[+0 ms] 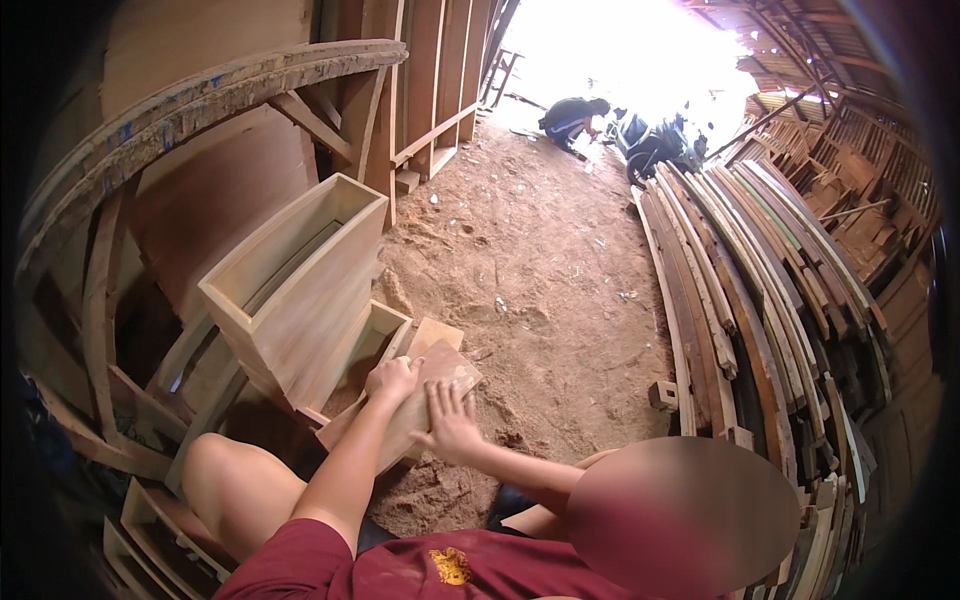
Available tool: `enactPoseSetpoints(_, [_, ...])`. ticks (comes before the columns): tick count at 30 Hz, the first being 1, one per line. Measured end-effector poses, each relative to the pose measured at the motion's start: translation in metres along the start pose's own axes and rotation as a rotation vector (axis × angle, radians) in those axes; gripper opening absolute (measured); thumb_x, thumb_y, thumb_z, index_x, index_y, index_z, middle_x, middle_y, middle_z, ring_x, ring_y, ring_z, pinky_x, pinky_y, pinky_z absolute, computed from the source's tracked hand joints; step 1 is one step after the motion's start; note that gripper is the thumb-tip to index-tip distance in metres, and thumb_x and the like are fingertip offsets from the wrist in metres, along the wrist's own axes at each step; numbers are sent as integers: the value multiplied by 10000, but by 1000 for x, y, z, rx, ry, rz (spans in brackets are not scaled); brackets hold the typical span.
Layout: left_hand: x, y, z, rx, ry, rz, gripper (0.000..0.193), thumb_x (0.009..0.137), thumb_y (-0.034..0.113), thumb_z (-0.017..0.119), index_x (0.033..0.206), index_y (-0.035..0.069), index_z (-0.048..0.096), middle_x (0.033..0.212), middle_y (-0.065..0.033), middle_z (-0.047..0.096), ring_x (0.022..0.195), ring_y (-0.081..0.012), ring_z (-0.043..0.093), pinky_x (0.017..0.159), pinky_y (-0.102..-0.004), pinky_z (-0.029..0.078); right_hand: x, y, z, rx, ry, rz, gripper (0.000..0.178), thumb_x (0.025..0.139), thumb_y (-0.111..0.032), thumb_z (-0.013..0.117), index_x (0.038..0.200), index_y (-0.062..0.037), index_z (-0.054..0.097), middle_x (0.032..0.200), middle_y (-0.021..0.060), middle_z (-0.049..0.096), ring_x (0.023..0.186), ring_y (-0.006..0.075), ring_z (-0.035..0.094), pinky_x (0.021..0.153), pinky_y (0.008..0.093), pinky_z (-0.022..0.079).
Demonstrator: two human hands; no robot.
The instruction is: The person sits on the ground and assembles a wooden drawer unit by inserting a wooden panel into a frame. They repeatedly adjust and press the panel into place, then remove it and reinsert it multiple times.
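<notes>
We look down on a plain wooden board (409, 420), lying aslant just in front of our body, above a sandy floor (540, 290). Our left hand (392, 377) rests at the board's left side, its fingers bent downward; whether they clasp the edge or something small beneath them, we cannot tell. Our right hand (453, 425) lies flat on the board's right part, its fingers outstretched and slightly apart, pressing rather than gripping.

Just beyond the board, a paler piece of wood (437, 332) pokes out. To the board's left stands a tall, open-topped wooden box (315, 310), with a lower open box (392, 322) between the two. Well to the board's right, long planks (735, 290) lie stacked; far beyond it, a person (574, 120) crouches near the bright opening.

To work well here, we would judge it best to spread the right palm's pressure evenly so the board cannot rock, keep the left fingertips clear of its edges, and check for splinters, since our hands are bare.
</notes>
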State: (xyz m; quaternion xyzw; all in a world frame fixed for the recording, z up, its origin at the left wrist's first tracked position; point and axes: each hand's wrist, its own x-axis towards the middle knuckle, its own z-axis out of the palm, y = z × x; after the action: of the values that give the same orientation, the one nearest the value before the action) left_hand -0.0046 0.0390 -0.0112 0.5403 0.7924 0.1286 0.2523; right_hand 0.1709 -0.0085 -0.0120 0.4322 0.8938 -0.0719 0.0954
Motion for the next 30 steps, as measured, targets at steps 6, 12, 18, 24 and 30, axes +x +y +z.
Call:
enactPoseSetpoints(6, [-3, 11, 3, -2, 7, 40, 589, 1047, 599, 402, 1199, 135, 731, 1194, -180, 740, 1146, -353, 702, 957, -500, 555, 43, 58, -8, 203, 85, 196, 1086, 987, -785, 282, 1641, 28, -21, 1696, 321, 0, 1575, 477, -66, 1238, 656, -41])
enactPoseSetpoints(12, [-7, -2, -6, 6, 15, 23, 567, 1050, 582, 408, 1223, 144, 724, 1189, -180, 743, 1141, -349, 706, 954, -501, 557, 14, 21, 14, 62, 64, 61, 1111, 976, -803, 288, 1633, 53, 20, 1687, 340, 45, 1579, 484, -31, 1236, 659, -34])
enactPoseSetpoints(18, [-7, 9, -1, 17, 18, 52, 569, 1047, 589, 409, 1225, 151, 725, 1191, -174, 744, 1134, -345, 710, 954, -497, 559, 37, 66, -12, 160, 81, 200, 1070, 980, -798, 283, 1658, -16, 12, 1716, 272, 46, 1587, 457, -38, 1235, 658, -38])
enactPoseSetpoints(24, [-7, -4, -5, 12, 36, 20, 577, 1040, 595, 413, 1203, 136, 722, 1202, -183, 733, 1145, -368, 694, 968, -513, 546, 12, 19, 1, 146, 7, 99, 1072, 983, -784, 324, 1654, -7, 16, 1713, 287, 20, 1584, 477, -29, 1235, 657, -15])
enactPoseSetpoints(30, [-9, 13, -5, 22, -3, 50, 578, 1042, 597, 412, 1252, 153, 717, 1215, -173, 737, 1151, -347, 703, 966, -497, 555, 41, 68, -18, 228, 6, 271, 1031, 1006, -763, 271, 1655, -15, -15, 1707, 298, -28, 1585, 456, -61, 1243, 648, -31])
